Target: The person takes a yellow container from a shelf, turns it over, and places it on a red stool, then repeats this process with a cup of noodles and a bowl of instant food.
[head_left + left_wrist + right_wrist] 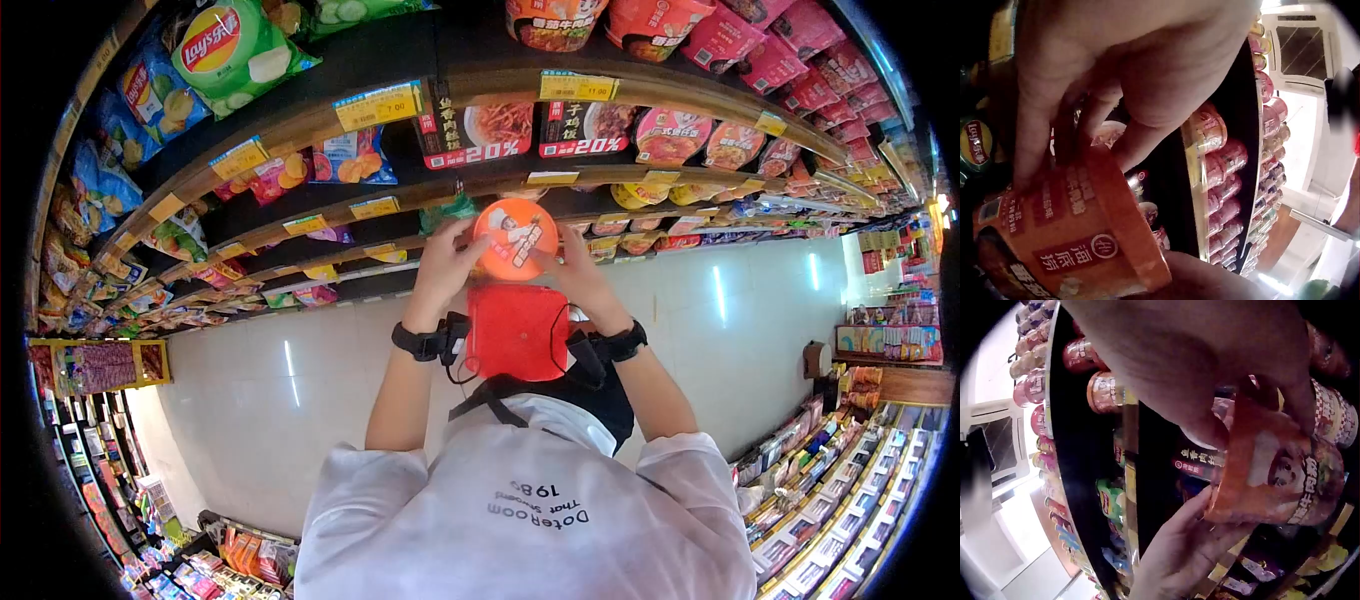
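Observation:
In the head view, an orange instant noodle tub (515,240) with a printed round lid is held up in front of the shelves. My left hand (447,262) grips its left side and my right hand (585,272) its right side. In the left wrist view, the left fingers curl over the tub (1085,231), whose printed side faces the camera. From the right wrist, the right hand (1210,356) reaches over the tub (1279,469) from above, while the left hand (1179,547) supports it from the other side. The tub is tilted, its lid toward me.
Curved shelves (300,130) run across the front, with chip bags (235,50) at left and noodle tubs (675,130) at right. A red square-topped piece (518,335) lies below the tub, close to my body. Tiled floor (300,400) surrounds me; more racks (850,500) stand behind at right.

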Available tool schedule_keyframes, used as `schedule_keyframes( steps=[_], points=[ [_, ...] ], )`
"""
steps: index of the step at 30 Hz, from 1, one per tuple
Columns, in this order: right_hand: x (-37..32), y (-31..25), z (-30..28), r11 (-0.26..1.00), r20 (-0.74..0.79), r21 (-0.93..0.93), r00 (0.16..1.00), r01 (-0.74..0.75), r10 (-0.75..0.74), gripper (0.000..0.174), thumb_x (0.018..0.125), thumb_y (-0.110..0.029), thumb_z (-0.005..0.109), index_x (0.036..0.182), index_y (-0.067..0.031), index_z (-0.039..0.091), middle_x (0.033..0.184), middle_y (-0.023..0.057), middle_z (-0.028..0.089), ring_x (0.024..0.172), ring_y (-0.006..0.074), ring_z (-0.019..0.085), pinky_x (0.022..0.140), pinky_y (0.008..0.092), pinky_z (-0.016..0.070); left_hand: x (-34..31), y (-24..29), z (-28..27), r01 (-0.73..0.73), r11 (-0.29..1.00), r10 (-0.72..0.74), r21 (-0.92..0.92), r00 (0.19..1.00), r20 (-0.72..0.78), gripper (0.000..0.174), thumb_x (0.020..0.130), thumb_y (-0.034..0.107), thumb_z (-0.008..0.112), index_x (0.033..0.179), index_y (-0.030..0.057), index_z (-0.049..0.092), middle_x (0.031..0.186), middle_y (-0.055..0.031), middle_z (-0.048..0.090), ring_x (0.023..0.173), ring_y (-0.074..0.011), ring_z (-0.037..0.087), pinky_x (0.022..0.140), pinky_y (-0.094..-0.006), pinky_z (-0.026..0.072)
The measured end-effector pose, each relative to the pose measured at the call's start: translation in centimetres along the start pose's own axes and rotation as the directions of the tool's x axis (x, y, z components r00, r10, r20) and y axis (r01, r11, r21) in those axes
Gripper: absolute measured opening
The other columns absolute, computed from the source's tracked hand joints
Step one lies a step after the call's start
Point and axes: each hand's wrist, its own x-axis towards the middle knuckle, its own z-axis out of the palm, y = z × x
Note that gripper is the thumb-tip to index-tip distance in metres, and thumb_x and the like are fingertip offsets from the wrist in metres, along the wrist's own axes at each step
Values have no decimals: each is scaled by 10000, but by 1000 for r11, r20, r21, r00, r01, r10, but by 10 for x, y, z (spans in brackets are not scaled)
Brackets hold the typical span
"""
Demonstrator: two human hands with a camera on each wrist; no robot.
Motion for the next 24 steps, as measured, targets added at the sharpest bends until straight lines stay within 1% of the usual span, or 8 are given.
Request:
schedule_keyframes(
  steps=[2, 6, 9, 12, 15, 18, 20, 24],
  points=[
    [-5, 24, 6, 997, -41, -66, 999, -28, 26, 546, 886, -239, 693, 1320, 21, 488, 1238, 207, 527, 1168, 325, 515, 987, 405, 433, -4, -17, 4, 17, 1000, -17, -26, 1000, 0, 426, 937, 167, 691, 1268, -68, 563, 1076, -89, 668, 936, -110, 637, 767, -241, 541],
    [-12, 58, 21, 986, -116, -136, 990, -101, 86, 476, 868, -195, 691, 1262, 28, 542, 1167, 221, 580, 1134, 369, 541, 972, 419, 443, -10, -50, 11, 84, 994, -85, -66, 996, -8, 449, 890, 242, 720, 1217, -47, 614, 1135, -167, 649, 1006, -234, 663, 864, -326, 508],
    [-16, 51, 23, 998, -51, 2, 996, -67, 67, 463, 830, -139, 707, 1236, 33, 564, 1117, 217, 614, 1096, 345, 579, 951, 411, 459, -21, -62, 22, 98, 994, -100, -52, 995, -24, 445, 887, 238, 725, 1208, -51, 617, 1127, -164, 656, 981, -228, 670, 844, -312, 515],
    [-13, 125, 37, 993, -37, -98, 997, -73, 70, 512, 779, -92, 739, 1241, 38, 560, 1122, 195, 643, 1070, 288, 618, 917, 398, 487, -22, -88, 24, 117, 993, -117, 20, 993, -1, 436, 880, 217, 732, 1202, -53, 618, 1123, -157, 664, 953, -219, 679, 827, -308, 525],
    [-12, 162, 35, 943, 216, 159, 943, -291, 254, 513, 823, -96, 737, 1279, 29, 537, 1208, 126, 616, 1062, 213, 621, 886, 337, 527, -24, -151, 39, 146, 989, -146, 10, 989, 3, 400, 894, 180, 718, 1214, -38, 618, 1094, -116, 674, 920, -180, 672, 792, -296, 534],
    [-17, 211, 55, 948, 151, 190, 961, -257, 230, 514, 802, -68, 737, 1271, 31, 551, 1183, 118, 643, 1028, 188, 633, 876, 332, 525, -27, -195, 53, 183, 983, -183, -23, 983, 8, 363, 929, 145, 688, 1254, 1, 612, 1063, -49, 685, 904, -117, 651, 728, -269, 539],
    [-29, 213, 58, 934, 99, 139, 943, -329, 318, 513, 792, -57, 735, 1263, 38, 558, 1152, 115, 654, 1013, 180, 635, 859, 323, 525, -34, -192, 61, 272, 951, -260, -149, 961, 91, 368, 925, 137, 688, 1264, 16, 609, 1063, -41, 688, 907, -113, 648, 734, -271, 534],
    [-35, 253, 77, 868, 57, 30, 868, -496, 494, 512, 776, -41, 734, 1247, 60, 562, 1103, 112, 669, 976, 174, 641, 835, 318, 521, -41, -271, 79, 305, 950, -307, -73, 952, -21, 353, 917, 99, 679, 1252, 8, 613, 1069, -49, 687, 904, -123, 646, 755, -262, 518]
  ],
)
